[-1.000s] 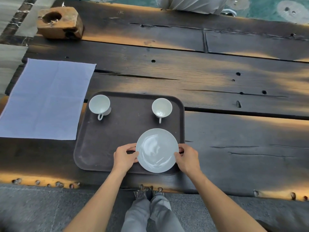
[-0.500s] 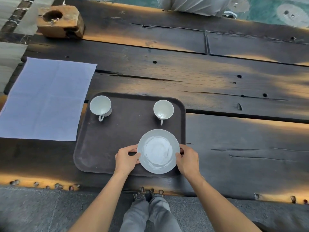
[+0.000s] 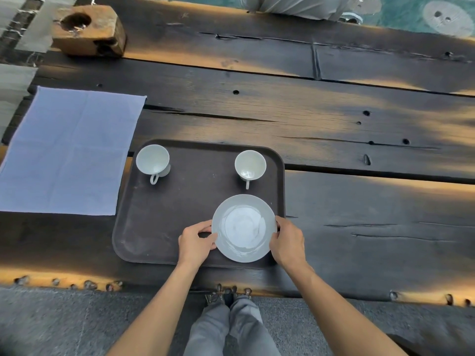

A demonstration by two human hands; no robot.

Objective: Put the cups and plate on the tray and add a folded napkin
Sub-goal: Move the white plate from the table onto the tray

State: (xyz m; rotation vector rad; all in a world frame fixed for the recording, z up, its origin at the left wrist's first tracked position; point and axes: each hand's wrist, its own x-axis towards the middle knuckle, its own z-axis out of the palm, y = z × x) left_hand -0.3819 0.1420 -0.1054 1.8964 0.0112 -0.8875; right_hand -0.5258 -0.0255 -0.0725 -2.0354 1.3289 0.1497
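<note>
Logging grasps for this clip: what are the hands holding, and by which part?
Both hold the white plate by its rim over the tray: left hand on the left edge, right hand on the right edge.

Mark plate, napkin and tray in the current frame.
plate [image 3: 244, 228], head view, centre of its well.
napkin [image 3: 69, 152], head view, middle of the unfolded cloth.
tray [image 3: 159, 214], head view, bare floor left of the plate.

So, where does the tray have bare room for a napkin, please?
Bare: the tray's near-left area, bordered by the left cup, rim and left hand; also between that cup and the right cup. Crowded: near-right, where the right hand helps grip the plate.
</note>
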